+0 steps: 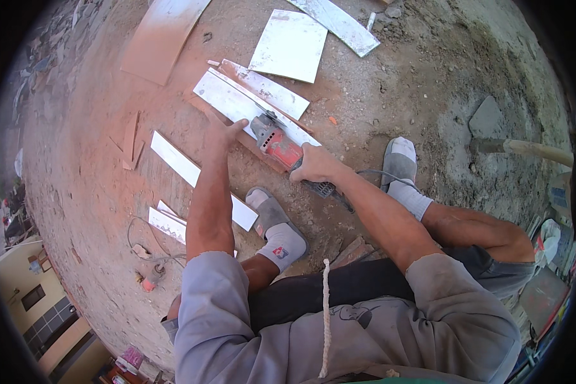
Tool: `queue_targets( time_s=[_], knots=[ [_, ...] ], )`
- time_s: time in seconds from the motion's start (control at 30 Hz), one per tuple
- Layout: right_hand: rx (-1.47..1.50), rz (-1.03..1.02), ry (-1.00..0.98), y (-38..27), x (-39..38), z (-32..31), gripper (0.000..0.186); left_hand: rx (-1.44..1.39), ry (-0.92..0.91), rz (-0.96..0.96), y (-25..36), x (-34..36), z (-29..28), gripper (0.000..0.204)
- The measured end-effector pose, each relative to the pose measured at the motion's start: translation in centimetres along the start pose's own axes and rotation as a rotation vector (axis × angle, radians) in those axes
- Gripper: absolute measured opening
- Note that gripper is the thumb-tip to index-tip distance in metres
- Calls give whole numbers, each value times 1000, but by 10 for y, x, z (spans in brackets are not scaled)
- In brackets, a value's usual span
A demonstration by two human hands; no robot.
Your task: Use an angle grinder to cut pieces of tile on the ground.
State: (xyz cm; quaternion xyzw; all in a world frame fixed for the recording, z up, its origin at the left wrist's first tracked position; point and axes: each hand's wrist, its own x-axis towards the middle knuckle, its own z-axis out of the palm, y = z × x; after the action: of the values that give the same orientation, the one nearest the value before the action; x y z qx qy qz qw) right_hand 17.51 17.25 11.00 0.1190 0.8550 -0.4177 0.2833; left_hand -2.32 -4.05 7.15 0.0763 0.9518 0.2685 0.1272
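A red and grey angle grinder (280, 147) is gripped by its body in my right hand (319, 164), fingers wrapped round it. Its disc end rests at or just over a long white tile (221, 93), along a dark line running lengthwise near the tile's edge. I cannot tell whether the disc touches it. My left hand (223, 130) holds the tile's near left edge, thumb on top and the other fingers mostly hidden. Beyond this tile lies another white tile strip (272, 88). The grinder's cord trails past my right foot.
More tile pieces lie on the dusty ground: a square white tile (289, 46), a reddish, dusty tile (163, 41) and a narrow strip (175, 157) beside my left arm. A second red power tool (152, 280) sits at left. A wooden-handled shovel (525, 150) is at right.
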Motion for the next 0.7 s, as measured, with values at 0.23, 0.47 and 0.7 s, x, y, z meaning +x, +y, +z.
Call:
queue_targets(
  time_s=[0.23,0.47,0.7],
  knots=[
    [-7,15,3,9,-5,3,84,112,-118,-177,21,-12,-3,115],
    [5,16,-4,7,-4,1,83,158,-68,-207,18,-18,5,116],
    [-25,18,0,8,-10,2,83,42,20,-196,16,-27,17,112]
  ],
)
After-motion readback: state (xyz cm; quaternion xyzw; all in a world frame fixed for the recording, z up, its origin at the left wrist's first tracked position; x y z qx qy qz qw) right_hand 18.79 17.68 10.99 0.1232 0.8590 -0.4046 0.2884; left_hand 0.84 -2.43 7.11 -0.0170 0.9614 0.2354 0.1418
